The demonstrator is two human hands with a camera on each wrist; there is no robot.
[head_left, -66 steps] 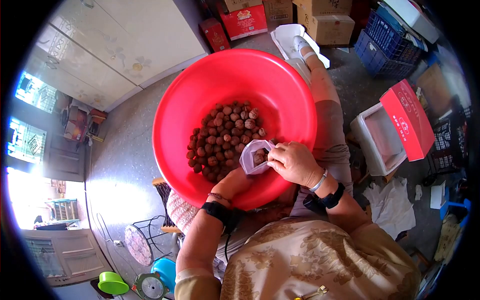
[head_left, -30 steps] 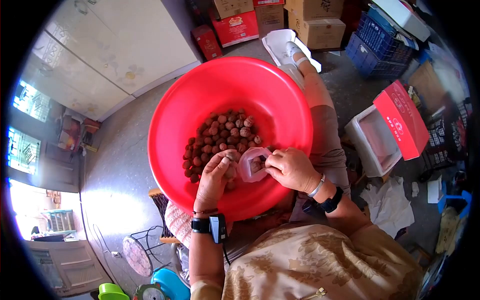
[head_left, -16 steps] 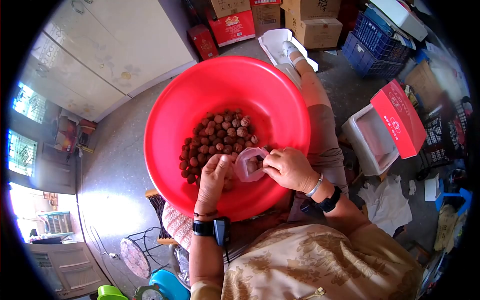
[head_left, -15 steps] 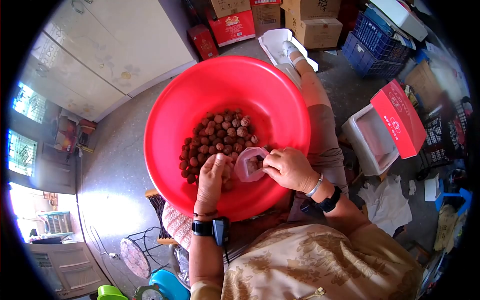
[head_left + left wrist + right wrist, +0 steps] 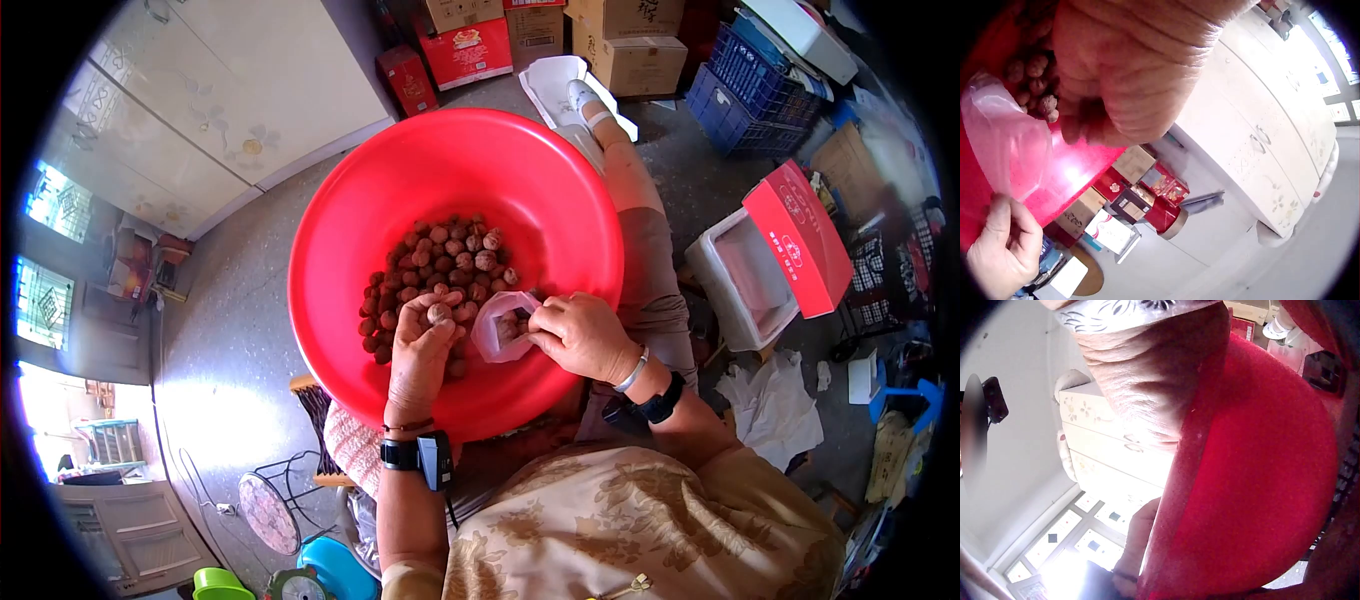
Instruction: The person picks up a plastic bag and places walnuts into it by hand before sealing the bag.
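A wide red basin (image 5: 365, 190) rests on the person's lap with a heap of brown walnuts (image 5: 430, 262) in its bottom. My left hand (image 5: 419, 352), over the near left of the heap, holds a pale walnut (image 5: 438, 314) in its curled fingers. Thumb and fingers of my right hand (image 5: 585, 338) pinch the rim of a translucent plastic bag (image 5: 486, 330), whose mouth gapes upward with some walnuts inside. In the left wrist view the bag (image 5: 1007, 134) hangs from the pinching fingers, beside the left hand (image 5: 1129, 81). The basin's wall (image 5: 1254, 469) fills much of the right wrist view.
To the right stands a white foam box (image 5: 735, 285) with a red lid flap (image 5: 808, 240). Blue crates (image 5: 750, 115) and cardboard boxes (image 5: 640, 65) are stacked farther back. A round stool (image 5: 268, 513) and a blue basin (image 5: 340, 570) lie at lower left.
The left hand has risen from low in the basin beside the bag and moved left, then turned to show the walnut in its fingers. The right hand keeps its pinch on the bag.
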